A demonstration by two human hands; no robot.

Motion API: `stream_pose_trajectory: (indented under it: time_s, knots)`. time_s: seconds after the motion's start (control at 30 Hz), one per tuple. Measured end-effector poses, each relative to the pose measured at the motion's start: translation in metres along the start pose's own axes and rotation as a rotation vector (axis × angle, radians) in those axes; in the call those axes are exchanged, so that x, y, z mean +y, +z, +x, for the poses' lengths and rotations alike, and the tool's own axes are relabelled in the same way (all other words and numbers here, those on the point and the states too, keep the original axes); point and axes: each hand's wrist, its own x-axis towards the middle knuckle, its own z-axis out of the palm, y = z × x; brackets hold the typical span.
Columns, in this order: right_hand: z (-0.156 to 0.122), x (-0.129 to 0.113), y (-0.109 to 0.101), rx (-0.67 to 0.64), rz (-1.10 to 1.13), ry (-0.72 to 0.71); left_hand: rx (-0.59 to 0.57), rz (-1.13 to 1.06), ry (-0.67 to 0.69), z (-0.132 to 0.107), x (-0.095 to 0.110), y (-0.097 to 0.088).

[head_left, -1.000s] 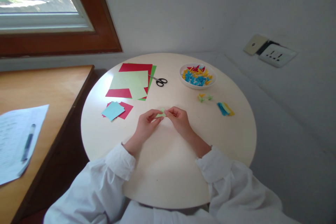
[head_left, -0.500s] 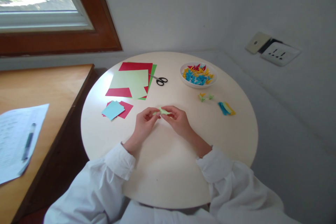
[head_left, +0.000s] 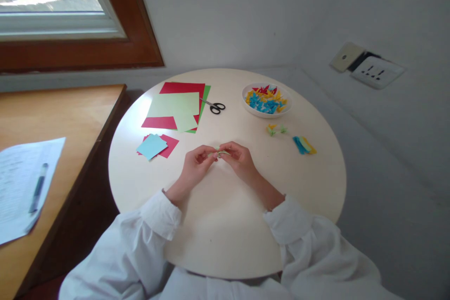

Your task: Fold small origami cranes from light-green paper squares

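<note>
A small folded piece of light green paper (head_left: 223, 153) is pinched between my two hands over the middle of the round table. My left hand (head_left: 198, 163) grips its left side between thumb and fingers. On its other side, my right hand (head_left: 239, 161) pinches it with thumb and forefinger. Fingertips cover much of the paper, so its exact folded shape is hidden. Beyond my right hand lie small folded green and yellow paper pieces (head_left: 271, 130).
A white bowl (head_left: 246, 107) of folded red, yellow and blue paper figures stands at the back right. Black-handled scissors (head_left: 217, 108) lie beside large coloured sheets (head_left: 172, 104). Blue and red paper squares (head_left: 153, 146) are at left, coloured strips (head_left: 304, 145) at right. A wooden desk (head_left: 87, 108) adjoins.
The green paper has turned between my fingertips and now shows less of its flat surface. Both hands stay nearly in place, still pinching it.
</note>
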Motion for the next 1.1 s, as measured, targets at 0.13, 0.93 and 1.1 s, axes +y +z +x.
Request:
stream_pose_trajectory:
  time_s: [0.13, 0.93, 1.1]
  knots:
    - [-0.0002, 0.0006, -0.0004, 0.044, -0.004, -0.043, 0.042, -0.006, 0.021, -0.0001, -0.0010, 0.0002]
    - [-0.0030, 0.0035, -0.0003, 0.018, -0.245, -0.156, 0.010, -0.035, -0.022, -0.0008, -0.0012, 0.0002]
    - [-0.0050, -0.0023, 0.0015, 0.073, -0.375, -0.205, 0.050, -0.077, -0.125, -0.0012, 0.0053, 0.0025]
